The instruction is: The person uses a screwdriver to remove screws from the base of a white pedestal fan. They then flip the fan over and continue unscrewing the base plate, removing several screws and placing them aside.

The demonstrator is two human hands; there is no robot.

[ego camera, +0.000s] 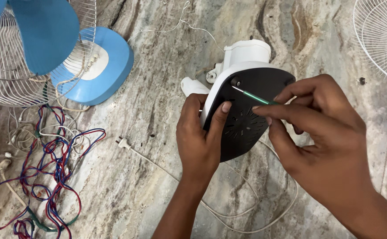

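You are working a screw on the underside of a fan base.

Your left hand [200,137] closes around the upturned fan base [246,110], thumb on its black bottom plate, holding it tilted above the marble floor [158,88]. Your right hand [321,128] pinches the green screwdriver [255,97], tip in the corner screw hole [235,82]. Next, I judge, keep the tip seated and the base braced.

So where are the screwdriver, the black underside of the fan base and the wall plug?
screwdriver [254,96], head view, on its green shaft.
black underside of the fan base [255,132], head view, on its middle.
wall plug [122,142], head view, on its body.
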